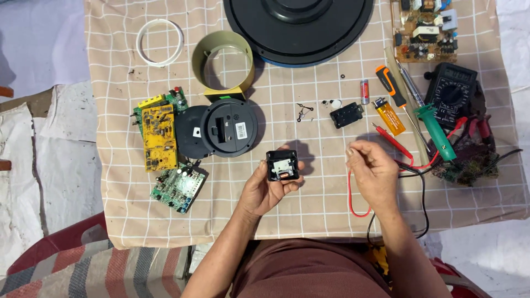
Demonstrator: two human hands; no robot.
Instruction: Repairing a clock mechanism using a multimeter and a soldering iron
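A small square module [282, 165] sits in the left hand [265, 190] above the near edge of the surface [320, 215]; the right hand [372, 171] hovers just right of it. Left of the module lie three circuit boards [160, 138] (one on top of another) beside a round base [228, 127]. Behind the base stands a ring [222, 69], with a thinner hoop [160, 42] to its left and a large disc [298, 25] to its right. Right of the hands lie a lighter [389, 116], screwdriver [391, 86], soldering iron [436, 132] and multimeter [454, 95], with another board [424, 30] behind them.
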